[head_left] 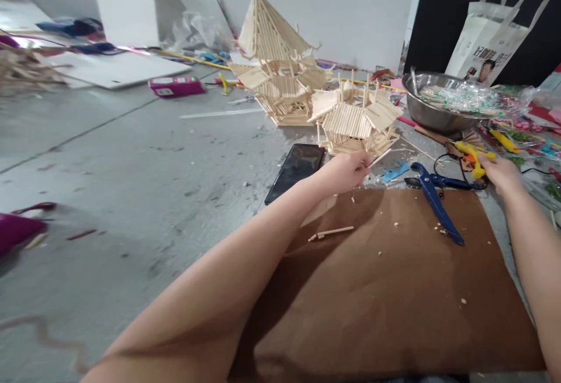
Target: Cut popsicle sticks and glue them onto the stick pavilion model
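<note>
My left hand (350, 171) is closed in a pinch at the front of a small wooden-stick pavilion (350, 121). A thin wooden stick (380, 157) points out of its fingers toward the right. Far to the right, my right hand (504, 175) is wrapped round the handle of a yellow glue gun (471, 150) with an orange trigger. Between the hands, blue-handled cutters (438, 204) lie spread, partly on a brown board (394, 301). A short cut stick (335, 231) and small offcuts lie on the board.
A taller stick pagoda (280, 85) with a pointed roof stands behind the pavilion. A black phone (295, 172) lies left of my left hand. At the back right are a steel bowl (438, 118) of wrapped sticks and a white bag (486, 44). A purple device (175, 86) lies far left.
</note>
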Motion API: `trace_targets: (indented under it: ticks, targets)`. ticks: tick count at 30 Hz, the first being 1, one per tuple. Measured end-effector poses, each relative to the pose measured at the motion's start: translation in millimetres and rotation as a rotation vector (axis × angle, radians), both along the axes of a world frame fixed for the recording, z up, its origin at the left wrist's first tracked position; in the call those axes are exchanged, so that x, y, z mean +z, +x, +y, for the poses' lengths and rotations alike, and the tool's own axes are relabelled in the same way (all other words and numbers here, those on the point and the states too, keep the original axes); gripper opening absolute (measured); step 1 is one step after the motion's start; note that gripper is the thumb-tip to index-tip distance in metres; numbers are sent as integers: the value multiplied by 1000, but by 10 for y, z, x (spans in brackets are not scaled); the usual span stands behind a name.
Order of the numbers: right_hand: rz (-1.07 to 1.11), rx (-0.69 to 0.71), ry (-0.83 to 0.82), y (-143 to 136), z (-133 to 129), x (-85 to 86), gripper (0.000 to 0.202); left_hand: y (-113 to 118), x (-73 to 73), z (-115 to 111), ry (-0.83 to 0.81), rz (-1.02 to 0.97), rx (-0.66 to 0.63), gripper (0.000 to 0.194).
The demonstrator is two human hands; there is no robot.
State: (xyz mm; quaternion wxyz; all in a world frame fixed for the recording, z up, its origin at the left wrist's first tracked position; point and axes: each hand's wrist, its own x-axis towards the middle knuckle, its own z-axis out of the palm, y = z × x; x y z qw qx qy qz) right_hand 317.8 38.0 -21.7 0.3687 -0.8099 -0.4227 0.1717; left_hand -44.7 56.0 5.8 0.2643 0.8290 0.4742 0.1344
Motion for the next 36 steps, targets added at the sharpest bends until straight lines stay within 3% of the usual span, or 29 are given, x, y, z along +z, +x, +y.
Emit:
trace_targets:
  ticks: [4, 7, 11, 14, 17, 21, 25, 36]
  targets:
    - [-546, -16, 51, -16, -31, 30, 29, 22, 34, -40, -360, -284, 28, 17]
    - [-664, 139, 193, -221, -73, 48, 31, 25, 41, -54, -560, -440, 10, 12]
    - [-770, 372, 162, -617, -152, 50, 32, 71, 79, -83, -552, -566, 44, 9]
    - [-863, 543, 57, -854, -237, 76, 35, 93, 223, -147, -504, -674, 113, 11]
    - [-931, 624, -83, -998, -308, 119, 40, -50, 467, -198, -401, -544, 178, 9]
    - [-941, 665, -175, -1059, -337, 134, 39, -508, 684, -138, -388, -206, 247, 9]
    - [-917, 697, -195, -1029, -331, 108, 39, -798, 622, 2, -411, -147, 337, 16]
    - [-921, 698, -230, -1010, -323, 97, 39, -763, 411, 175, -320, -70, 323, 16]
